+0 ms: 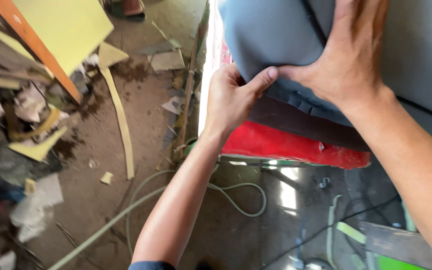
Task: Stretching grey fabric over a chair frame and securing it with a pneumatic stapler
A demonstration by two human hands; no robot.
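Grey fabric (276, 40), a smooth sheet stretched over a padded cushion, upper right of the head view, its lower edge folded under at the corner nearest the person. Held taut, apparently so the cover lies flat over the padding.

Left hand (228, 100): fingers curled shut, pinching the folded edge of the grey fabric at the corner, thumb extended along the fold. The grip is clamped on the cloth, seemingly to pull it down and under.

Right hand (348, 55): laid flat, palm down, on the grey fabric, fingers spread upward, thumb reaching left to meet the left thumb at the fold. Open and pressing, not grasping; it looks to steady the cover while the other hand tugs.

Dark brown panel (301, 122): just below the fabric edge, forming the underside of the cushion.

Red frame (286, 145): beneath the brown panel, chipped along its lower edge, carrying the cushion above the floor.

Pale green hose (236, 200): looped on the concrete floor (101, 200) below the left forearm.

Yellow board (61, 25) with an orange edge strip: upper left, leaning over a heap of foam offcuts and paper scraps (36, 145).

Green strip (391, 262): lower right corner, partly cut off by the frame.
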